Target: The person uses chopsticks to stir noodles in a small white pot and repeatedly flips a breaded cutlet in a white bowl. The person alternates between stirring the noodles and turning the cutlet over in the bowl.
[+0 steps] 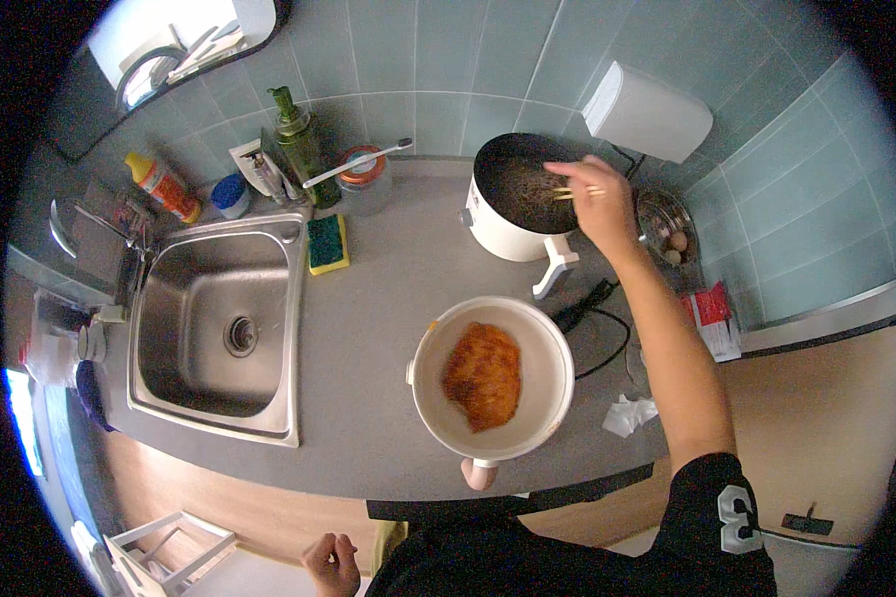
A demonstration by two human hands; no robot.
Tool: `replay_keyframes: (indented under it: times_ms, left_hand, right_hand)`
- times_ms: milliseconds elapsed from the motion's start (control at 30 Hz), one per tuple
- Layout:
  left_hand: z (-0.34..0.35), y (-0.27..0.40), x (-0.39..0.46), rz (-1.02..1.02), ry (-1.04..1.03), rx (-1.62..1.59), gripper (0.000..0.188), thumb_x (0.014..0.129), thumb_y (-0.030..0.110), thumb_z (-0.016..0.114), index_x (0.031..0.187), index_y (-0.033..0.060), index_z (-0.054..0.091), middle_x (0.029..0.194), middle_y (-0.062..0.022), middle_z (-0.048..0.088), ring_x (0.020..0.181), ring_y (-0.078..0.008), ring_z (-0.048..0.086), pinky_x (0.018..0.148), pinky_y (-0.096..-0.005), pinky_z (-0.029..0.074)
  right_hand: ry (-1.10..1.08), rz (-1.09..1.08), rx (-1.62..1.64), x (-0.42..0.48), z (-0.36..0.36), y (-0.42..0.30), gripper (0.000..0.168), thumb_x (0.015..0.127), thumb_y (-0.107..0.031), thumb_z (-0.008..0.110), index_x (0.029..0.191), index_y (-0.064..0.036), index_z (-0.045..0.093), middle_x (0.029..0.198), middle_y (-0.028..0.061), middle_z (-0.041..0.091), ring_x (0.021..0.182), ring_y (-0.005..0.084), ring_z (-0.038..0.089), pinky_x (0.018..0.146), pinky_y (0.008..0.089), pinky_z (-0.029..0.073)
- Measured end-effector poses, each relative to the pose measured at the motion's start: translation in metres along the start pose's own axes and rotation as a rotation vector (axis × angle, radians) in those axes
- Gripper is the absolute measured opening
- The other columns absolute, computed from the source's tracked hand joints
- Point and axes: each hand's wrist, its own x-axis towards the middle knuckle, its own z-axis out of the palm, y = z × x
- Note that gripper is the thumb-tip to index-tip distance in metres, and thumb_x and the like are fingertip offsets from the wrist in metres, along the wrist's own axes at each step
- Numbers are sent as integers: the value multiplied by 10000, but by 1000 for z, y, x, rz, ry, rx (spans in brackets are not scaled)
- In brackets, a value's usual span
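My right hand [597, 201] grips light-coloured chopsticks [564, 195] above a white electric pot [519, 250] with a dark interior. The chopstick tips reach into the pot, where dark, bubbly-looking contents [523, 186] show, though I cannot tell what they are. Down at the lower left, in front of the counter, my left hand [332, 563] is curled with nothing visible in it. Between me and the pot stands a cream-coloured pan [549, 373], its short handle [481, 473] towards me. A flat, orange-brown breaded piece of food [485, 377] lies inside it.
A steel sink [194, 321] is at left, with a green-and-yellow sponge [327, 243] by its rim. Bottles and a lidded jar [362, 175] bearing a toothbrush [358, 162] line the wall. Right of the pot are a black cable [620, 328], a steel bowl [666, 224] and crumpled tissue [629, 414].
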Motion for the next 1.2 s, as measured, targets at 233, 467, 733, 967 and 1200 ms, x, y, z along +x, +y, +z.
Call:
replay_keyframes:
  times_ms: [233, 467, 733, 967, 1200]
  left_hand:
    - [-5, 6, 2, -14, -1, 25, 356, 1040, 154, 589, 716, 7, 574, 602, -109, 598, 527, -212, 559, 531, -370, 437]
    - [-10, 13, 5, 22, 14, 32, 361, 1041, 168, 587, 721, 0, 582, 613, -121, 604, 536, -224, 565, 536, -375, 434]
    - [-11, 17, 4, 32, 24, 27, 374, 1043, 179, 581, 716, -3, 562, 616, -117, 604, 554, -212, 571, 550, -366, 441]
    - [-1, -23, -13, -35, 116, 35, 400, 1026, 203, 577, 682, 0, 566, 587, -107, 598, 530, -206, 592, 547, -359, 471]
    - [4, -15, -11, -30, 130, 41, 441, 1025, 233, 568, 641, 19, 542, 555, -91, 585, 511, -196, 605, 528, -355, 482]
  right_hand:
    - [143, 950, 644, -13, -17, 33, 296, 1006, -58, 483, 1155, -50, 738, 727, 48, 618, 561, 103, 551, 471, 226, 445]
    - [276, 1262, 1046, -33, -11, 48, 293, 1034, -75, 480, 1237, -80, 691, 850, 77, 560, 608, 116, 523, 468, 179, 441]
    - [721, 1240, 1369, -30, -4, 35, 304, 1074, -66, 453, 1349, -93, 581, 874, 70, 529, 622, 117, 503, 460, 177, 465]
    - [820, 1030, 1537, 7, -28, 6, 236, 1070, -71, 475, 1282, -88, 577, 824, 76, 517, 607, 142, 510, 472, 194, 488]
    - [865, 945, 1285, 19, -30, -9, 295, 1061, -51, 447, 1342, -48, 539, 888, 95, 542, 657, 155, 536, 553, 226, 526]
